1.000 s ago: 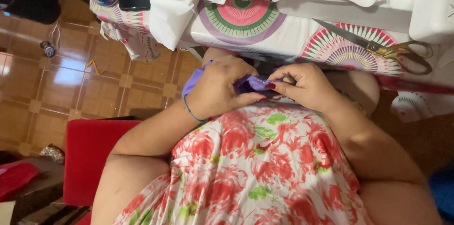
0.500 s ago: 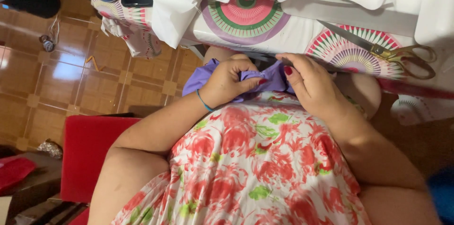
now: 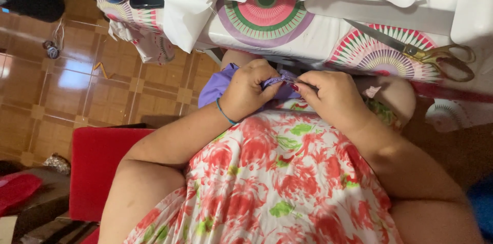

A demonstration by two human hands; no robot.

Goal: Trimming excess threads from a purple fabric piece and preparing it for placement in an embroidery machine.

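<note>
A piece of purple fabric [image 3: 215,86] lies bunched in my lap, over a red and white flowered dress. My left hand [image 3: 249,90], with a thin blue band at the wrist, grips the fabric from the left. My right hand [image 3: 331,95] pinches the same fabric's edge between thumb and fingers, right beside the left hand. Both hands meet just below the table's front edge. Most of the fabric is hidden under my hands.
A table [image 3: 308,44] with a patterned cloth of colourful circles stands in front. Gold-handled scissors [image 3: 426,54] lie on it at the right, with white cloth [image 3: 179,8] hanging over its left part. A red chair seat [image 3: 97,167] is at my left over brown tiled floor.
My hands shifted slightly lower and closer together, and the fabric is bunched tighter between them. The view has moved a little.
</note>
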